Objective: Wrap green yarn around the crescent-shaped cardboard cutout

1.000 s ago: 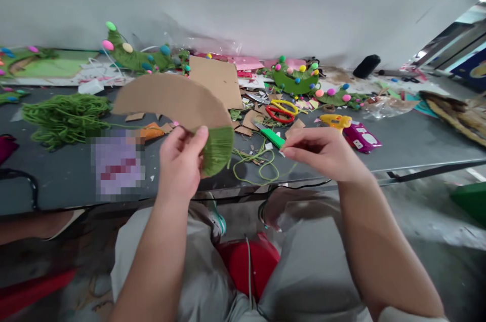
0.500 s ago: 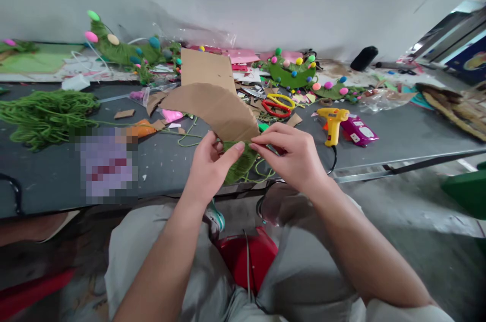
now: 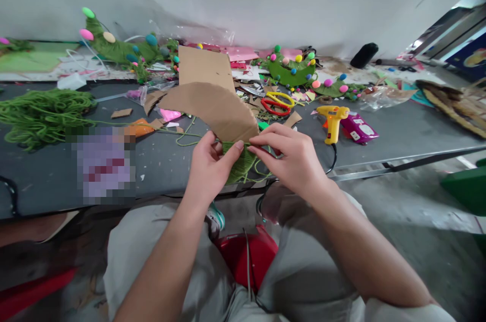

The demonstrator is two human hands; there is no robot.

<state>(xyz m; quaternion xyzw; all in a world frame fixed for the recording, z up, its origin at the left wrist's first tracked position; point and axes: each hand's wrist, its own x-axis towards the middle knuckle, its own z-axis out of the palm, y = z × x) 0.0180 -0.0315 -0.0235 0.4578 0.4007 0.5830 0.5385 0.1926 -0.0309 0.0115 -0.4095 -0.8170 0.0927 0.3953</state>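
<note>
A curved cardboard crescent (image 3: 212,104) is held over the table's front edge, its lower end wrapped in green yarn (image 3: 241,162). My left hand (image 3: 212,165) grips it where the wrapping meets bare cardboard, thumb on top and fingers behind. Beside that thumb, my right hand (image 3: 292,155) pinches at the crescent's right edge, fingertips closed together on the green yarn strand. A strand runs left across the table to a loose heap of green yarn (image 3: 45,114). The back of the crescent is hidden.
Behind the crescent stands a cardboard sheet (image 3: 205,66). Red and yellow scissors (image 3: 277,103), a yellow glue gun (image 3: 331,122) and a purple packet (image 3: 360,128) lie to the right. Green crescents with pompoms (image 3: 292,73) line the wall. A red stool (image 3: 246,261) is below.
My hands stay at the same spot on the crescent, with only a slight shift of the right fingertips. The view has moved slightly.
</note>
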